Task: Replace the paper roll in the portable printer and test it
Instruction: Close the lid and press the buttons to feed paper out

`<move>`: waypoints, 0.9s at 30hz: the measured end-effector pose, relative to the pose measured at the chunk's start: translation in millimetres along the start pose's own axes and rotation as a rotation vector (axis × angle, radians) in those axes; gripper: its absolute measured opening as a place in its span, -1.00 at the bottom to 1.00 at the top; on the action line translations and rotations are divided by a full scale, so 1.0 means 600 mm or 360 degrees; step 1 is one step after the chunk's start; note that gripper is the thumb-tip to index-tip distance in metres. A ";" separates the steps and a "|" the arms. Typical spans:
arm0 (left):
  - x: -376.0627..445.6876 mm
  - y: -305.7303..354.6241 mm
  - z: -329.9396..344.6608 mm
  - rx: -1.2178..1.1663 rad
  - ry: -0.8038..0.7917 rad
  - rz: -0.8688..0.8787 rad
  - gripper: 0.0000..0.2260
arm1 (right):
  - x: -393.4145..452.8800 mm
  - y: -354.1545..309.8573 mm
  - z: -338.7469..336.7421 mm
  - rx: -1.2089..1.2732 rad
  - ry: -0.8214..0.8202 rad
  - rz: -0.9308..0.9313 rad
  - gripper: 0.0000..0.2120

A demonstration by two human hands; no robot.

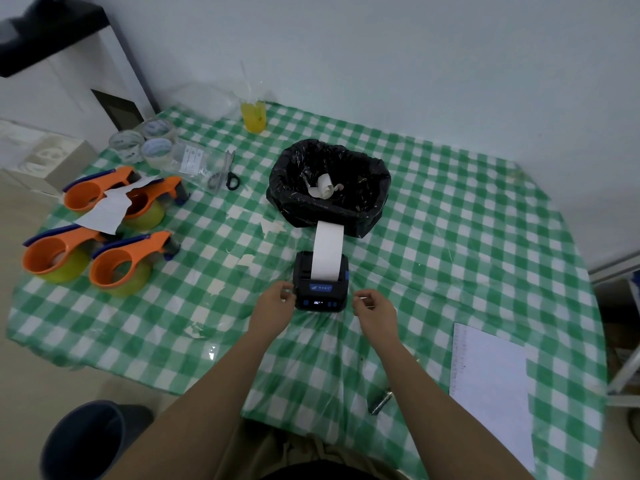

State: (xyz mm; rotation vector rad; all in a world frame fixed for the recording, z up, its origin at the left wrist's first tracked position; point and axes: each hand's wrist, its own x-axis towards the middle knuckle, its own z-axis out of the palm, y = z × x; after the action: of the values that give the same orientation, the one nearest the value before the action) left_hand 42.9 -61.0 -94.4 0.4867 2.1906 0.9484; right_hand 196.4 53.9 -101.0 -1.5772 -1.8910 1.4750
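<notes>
Both hands, left (275, 304) touching, right (372, 308) loosely curled and apart, flank the printer (320, 284).

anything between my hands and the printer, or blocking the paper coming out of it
Nothing visible does. The left hand sits at the printer's left side, the right hand just off its right side. The paper strip runs clear to the black-lined bin.

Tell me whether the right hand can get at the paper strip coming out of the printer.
Probably yes. The right hand is just right of the printer, holding nothing visible, and the paper strip stands exposed with nothing between them.
</notes>
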 end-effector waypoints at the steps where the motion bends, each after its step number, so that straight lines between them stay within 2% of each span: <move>1: 0.001 0.000 0.000 -0.0003 0.0004 -0.0005 -0.77 | 0.001 0.000 0.000 -0.0002 -0.0001 -0.0005 -0.89; 27: -0.002 0.006 -0.006 -0.0008 0.0027 -0.0017 -0.77 | 0.001 -0.015 -0.005 0.0019 -0.0025 -0.0028 -0.90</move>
State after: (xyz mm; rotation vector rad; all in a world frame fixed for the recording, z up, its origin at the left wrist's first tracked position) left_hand 41.0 -60.9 -89.2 0.4658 2.2037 0.9553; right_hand 193.1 56.9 -92.7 -1.5441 -1.8960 1.4927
